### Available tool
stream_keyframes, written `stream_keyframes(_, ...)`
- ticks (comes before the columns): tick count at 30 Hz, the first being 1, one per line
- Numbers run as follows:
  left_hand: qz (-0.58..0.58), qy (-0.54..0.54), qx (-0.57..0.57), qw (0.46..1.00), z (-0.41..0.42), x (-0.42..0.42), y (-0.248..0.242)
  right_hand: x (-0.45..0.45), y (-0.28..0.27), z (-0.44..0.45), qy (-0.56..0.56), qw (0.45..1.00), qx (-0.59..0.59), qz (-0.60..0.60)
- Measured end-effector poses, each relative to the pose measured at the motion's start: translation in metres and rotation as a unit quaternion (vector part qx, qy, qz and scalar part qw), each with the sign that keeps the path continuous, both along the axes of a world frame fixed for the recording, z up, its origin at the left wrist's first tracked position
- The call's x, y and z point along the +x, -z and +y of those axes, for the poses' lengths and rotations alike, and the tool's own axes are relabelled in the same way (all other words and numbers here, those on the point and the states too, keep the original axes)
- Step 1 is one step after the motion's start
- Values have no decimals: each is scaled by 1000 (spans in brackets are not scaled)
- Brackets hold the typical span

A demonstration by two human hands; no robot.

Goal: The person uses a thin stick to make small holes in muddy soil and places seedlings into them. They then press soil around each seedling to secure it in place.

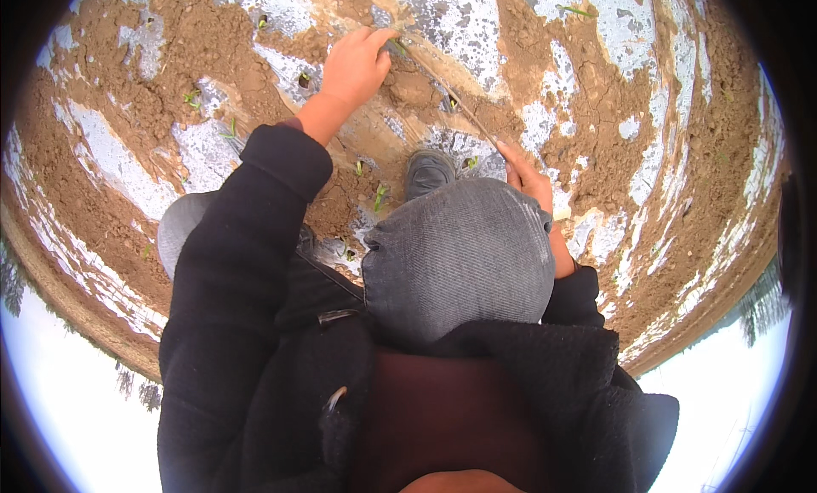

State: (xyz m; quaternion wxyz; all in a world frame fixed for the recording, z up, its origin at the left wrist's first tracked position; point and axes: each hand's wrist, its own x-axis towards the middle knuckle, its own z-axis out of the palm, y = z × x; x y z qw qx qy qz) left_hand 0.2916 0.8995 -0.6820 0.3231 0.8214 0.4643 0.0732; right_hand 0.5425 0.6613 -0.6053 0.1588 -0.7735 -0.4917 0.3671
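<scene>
A thin brown stick point(454, 96) is gripped near its lower end by my right hand point(528, 179), beside my raised knee. It slants up and left, and its far end reaches the ground by the fingertips of my left hand point(356, 66). Just under those fingertips lies a small green seedling point(398, 46), partly hidden. Whether the left fingers pinch the seedling or only touch it is unclear. Around both hands spreads plastic mulch film point(463, 30), streaked with brown soil point(412, 87).
Several seedlings poke through holes in the film, among them one seedling point(381, 197) near my shoe point(431, 172) and another seedling point(191, 98) at the left. My denim-covered knee point(463, 257) rises between my arms. Film-covered rows point(664, 154) curve away at the right.
</scene>
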Motion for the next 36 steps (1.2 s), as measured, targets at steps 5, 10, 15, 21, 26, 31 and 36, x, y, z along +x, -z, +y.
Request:
stream_keyframes(5,-4,22,22,1000,4,6,4,5,-17,-2,41,993,-101,52)
stream_keyframes(10,30,88,117,989,7,7,8,10,-36,-3,-10,998,-56,-20)
stream_keyframes(15,84,108,169,976,5,7,6,11,-34,-3,-36,998,-23,-47)
stream_keyframes(21,139,67,156,975,3,15,5,12,-29,-8,-45,998,-24,-39)
stream_keyframes(26,118,-1,39,992,1,19,12,12,-28,-11,-49,998,4,-46)
stream_keyframes(31,-36,-213,-349,912,4,26,23,13,-23,-12,-50,997,-11,-52)
stream_keyframes(36,-113,-272,-402,867,4,27,21,12,-21,-12,-23,999,-16,-40)
